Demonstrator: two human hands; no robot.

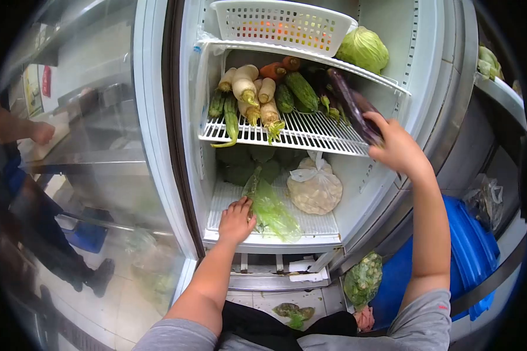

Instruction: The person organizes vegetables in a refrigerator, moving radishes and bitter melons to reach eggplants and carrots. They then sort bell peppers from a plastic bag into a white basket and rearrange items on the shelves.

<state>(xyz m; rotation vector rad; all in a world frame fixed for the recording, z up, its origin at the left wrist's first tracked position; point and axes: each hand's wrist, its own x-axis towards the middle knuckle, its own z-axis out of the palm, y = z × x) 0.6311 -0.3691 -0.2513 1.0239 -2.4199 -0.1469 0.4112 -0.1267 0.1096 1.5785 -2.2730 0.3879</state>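
Note:
My right hand (399,146) is closed around the lower end of a long dark purple eggplant (348,102), at the right end of the middle fridge shelf (322,139). The eggplant tilts, its far end up and to the left, beside more dark eggplants partly in shadow. Down on the bottom shelf, my left hand (237,221) has its fingers bent at the left edge of a light green plastic bag (272,210); the fingertips are partly hidden. A knotted clear bag of pale pieces (315,190) sits right of it.
White radishes (245,85), carrots (273,71) and green gourds (301,92) lie on the middle shelf. Above stand a white basket (281,26) and a cabbage (363,50). The glass door (99,117) is swung left. A blue bin (451,251) and bagged greens (363,279) are at right.

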